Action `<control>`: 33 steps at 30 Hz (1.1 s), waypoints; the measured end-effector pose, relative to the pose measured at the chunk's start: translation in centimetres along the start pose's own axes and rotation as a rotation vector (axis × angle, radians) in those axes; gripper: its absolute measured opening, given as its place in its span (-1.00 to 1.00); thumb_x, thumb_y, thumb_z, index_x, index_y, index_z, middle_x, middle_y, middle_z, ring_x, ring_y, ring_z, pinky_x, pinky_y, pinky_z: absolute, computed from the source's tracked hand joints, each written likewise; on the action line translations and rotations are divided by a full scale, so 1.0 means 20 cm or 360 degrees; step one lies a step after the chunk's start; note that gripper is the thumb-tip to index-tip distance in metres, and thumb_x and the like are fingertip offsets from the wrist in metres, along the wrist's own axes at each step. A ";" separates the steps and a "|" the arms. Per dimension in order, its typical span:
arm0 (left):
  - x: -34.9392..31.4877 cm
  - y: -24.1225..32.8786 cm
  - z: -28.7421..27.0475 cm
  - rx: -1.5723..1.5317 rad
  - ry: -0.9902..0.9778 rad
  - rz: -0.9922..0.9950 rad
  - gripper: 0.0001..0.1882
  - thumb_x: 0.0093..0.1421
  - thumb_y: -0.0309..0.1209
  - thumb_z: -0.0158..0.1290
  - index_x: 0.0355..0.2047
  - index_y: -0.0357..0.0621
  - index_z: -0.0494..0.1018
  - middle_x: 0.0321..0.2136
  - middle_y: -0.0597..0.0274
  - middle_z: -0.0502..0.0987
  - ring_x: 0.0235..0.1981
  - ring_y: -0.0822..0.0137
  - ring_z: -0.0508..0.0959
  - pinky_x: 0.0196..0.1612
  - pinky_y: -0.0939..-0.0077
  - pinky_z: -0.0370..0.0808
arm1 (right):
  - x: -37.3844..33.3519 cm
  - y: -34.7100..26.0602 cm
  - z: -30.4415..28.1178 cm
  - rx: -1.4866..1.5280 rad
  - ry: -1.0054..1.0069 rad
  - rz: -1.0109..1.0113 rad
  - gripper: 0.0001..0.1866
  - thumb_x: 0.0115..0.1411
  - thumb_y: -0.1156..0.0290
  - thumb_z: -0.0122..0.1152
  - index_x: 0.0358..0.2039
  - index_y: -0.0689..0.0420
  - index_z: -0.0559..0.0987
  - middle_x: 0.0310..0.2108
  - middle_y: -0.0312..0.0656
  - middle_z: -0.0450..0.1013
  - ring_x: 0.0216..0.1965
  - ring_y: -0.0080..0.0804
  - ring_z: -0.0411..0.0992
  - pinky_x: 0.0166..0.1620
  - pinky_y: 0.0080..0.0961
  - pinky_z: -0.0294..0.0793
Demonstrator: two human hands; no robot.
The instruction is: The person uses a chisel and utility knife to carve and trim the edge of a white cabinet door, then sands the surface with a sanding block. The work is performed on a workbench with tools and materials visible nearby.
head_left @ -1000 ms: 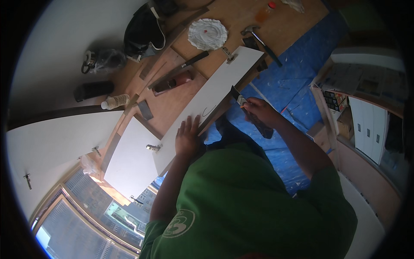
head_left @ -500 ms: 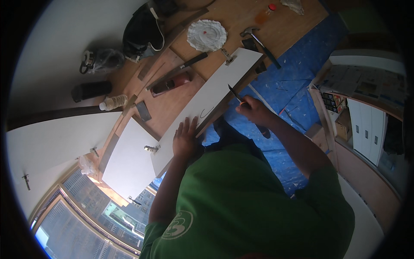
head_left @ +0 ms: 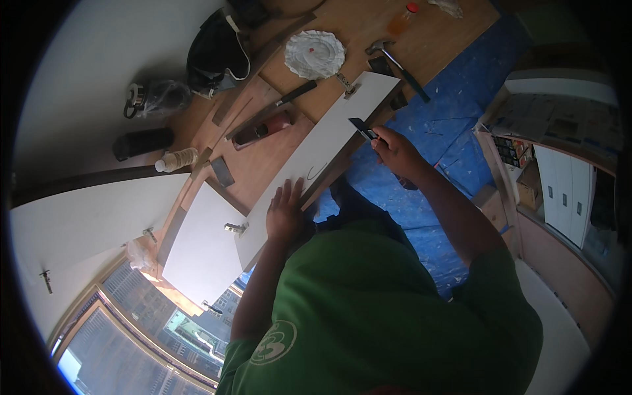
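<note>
We are laying our left hand (head_left: 284, 212) flat on the white panel (head_left: 327, 141), its fingers extended and gripping nothing. Our right arm is bending in from the right, the right hand's (head_left: 396, 155) fingers curling around a knife (head_left: 361, 127), its blade overlapping the panel's right edge. The panel is lying slantwise before us on the table (head_left: 368, 20), a hinge (head_left: 349, 87) jutting near its far end. Beyond, a hammer (head_left: 398, 69) is lying near a white disc (head_left: 315, 54).
</note>
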State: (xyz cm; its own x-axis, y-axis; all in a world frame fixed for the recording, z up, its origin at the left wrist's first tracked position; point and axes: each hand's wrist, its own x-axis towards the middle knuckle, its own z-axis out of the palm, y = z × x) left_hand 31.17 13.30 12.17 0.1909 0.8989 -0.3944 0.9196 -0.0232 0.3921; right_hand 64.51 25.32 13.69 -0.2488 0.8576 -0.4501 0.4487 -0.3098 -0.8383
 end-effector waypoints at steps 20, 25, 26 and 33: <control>0.01 0.01 -0.02 0.0063 0.0024 0.0006 -0.24 0.17 -0.53 0.02 0.41 0.21 0.24 0.36 0.00 0.35 0.30 -0.17 0.43 0.27 0.01 0.47 | 0.03 -0.09 0.31 -0.0796 0.0163 -0.0599 -0.74 0.42 0.19 0.14 -0.35 0.09 0.48 -0.54 -0.04 0.48 -0.46 0.08 0.52 -0.37 -0.02 0.47; 0.02 -0.02 -0.01 0.0039 0.0003 0.0010 -0.22 0.17 -0.53 0.02 0.42 0.22 0.22 0.37 -0.01 0.33 0.30 -0.22 0.42 0.28 -0.01 0.46 | 0.03 -0.11 0.29 -0.0853 0.0253 -0.0526 -0.71 0.42 0.20 0.15 -0.40 0.10 0.48 -0.55 -0.06 0.47 -0.48 0.07 0.51 -0.40 -0.03 0.46; 0.02 -0.02 0.00 0.0037 -0.0003 0.0012 -0.21 0.16 -0.54 0.03 0.43 0.23 0.21 0.37 -0.01 0.33 0.30 -0.22 0.42 0.28 -0.01 0.46 | 0.04 -0.11 0.26 -0.0864 0.0276 -0.0487 -0.71 0.42 0.20 0.15 -0.40 0.10 0.47 -0.55 -0.06 0.47 -0.48 0.07 0.51 -0.40 -0.04 0.46; 0.00 -0.04 0.00 0.0015 0.0036 0.0029 -0.14 0.13 -0.55 0.05 0.45 0.26 0.18 0.37 -0.03 0.34 0.30 -0.24 0.42 0.29 -0.03 0.45 | 0.19 -0.03 -0.10 -0.1081 0.0502 -0.0290 -0.69 0.45 0.13 0.08 -0.32 0.09 0.55 -0.49 -0.02 0.53 -0.39 0.07 0.54 -0.35 -0.03 0.48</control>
State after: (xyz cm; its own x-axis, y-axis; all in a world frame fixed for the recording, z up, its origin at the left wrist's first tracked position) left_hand 30.49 13.40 11.87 0.2001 0.9079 -0.3684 0.9192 -0.0438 0.3914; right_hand 64.99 29.69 13.12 -0.1586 0.9790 -0.1283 0.8779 0.0803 -0.4721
